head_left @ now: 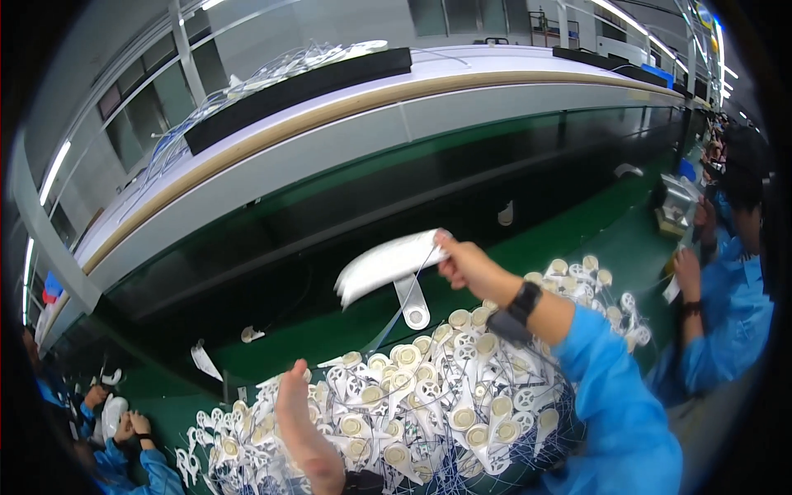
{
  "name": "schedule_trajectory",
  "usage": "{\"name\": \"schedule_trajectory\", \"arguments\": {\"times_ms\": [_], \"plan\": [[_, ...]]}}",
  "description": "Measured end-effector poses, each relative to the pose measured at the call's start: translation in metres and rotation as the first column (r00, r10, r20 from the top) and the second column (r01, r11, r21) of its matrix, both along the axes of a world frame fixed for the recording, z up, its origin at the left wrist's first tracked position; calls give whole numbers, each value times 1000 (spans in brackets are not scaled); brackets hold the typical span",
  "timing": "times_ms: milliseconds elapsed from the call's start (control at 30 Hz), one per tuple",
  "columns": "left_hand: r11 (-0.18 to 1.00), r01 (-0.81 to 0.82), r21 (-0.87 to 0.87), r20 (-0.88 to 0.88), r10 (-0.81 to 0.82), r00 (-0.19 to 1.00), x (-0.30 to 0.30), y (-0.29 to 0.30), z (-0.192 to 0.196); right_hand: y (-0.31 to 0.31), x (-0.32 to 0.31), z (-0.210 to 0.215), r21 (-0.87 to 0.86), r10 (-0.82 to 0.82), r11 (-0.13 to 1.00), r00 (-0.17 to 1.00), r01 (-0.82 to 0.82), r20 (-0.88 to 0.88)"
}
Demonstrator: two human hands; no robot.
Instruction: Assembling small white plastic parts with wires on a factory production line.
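Observation:
My right hand (466,268) is raised over the green work surface. Its fingers pinch one end of a long white curved piece (388,262), smeared by motion. A thin cable (412,289) runs down from near that hand. Just below the piece, a white part with a round end (411,304) shows in part; whether it lies on the surface or hangs, I cannot tell. My left hand (305,421) is seen edge-on above a large pile of white plastic parts (404,396) with round cream discs and thin wires. Its fingers point upward, with nothing visible in them.
Beyond the green surface (536,247) runs a raised shelf (346,111) bearing a black tray (297,95) with more wired white parts. Loose white pieces lie toward the far side. Co-workers in blue sleeves (726,305) work at the right and lower left.

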State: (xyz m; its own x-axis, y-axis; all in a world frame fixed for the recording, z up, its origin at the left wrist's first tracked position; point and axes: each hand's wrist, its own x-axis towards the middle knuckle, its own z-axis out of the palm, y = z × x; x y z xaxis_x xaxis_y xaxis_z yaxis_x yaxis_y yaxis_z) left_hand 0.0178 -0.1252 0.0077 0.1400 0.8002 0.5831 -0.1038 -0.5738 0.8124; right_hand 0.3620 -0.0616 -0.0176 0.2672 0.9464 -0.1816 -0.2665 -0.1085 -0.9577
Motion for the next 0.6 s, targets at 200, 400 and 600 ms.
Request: {"name": "schedule_trajectory", "arguments": {"times_ms": [200, 400, 600], "plan": [[985, 173, -29, -306, -174, 936, -9, 20, -6, 19, 123, -67, -346, -55, 920, 935, 184, 350], [982, 185, -45, -558, -179, 810, -15, 35, -5, 18, 172, -77, -195, 169, 757, 101, 624, 980], [975, 157, -158, -696, -223, 682, -23, 62, -18, 35, 268, -135, -160, 188, 715, 34, 680, 982]]}}
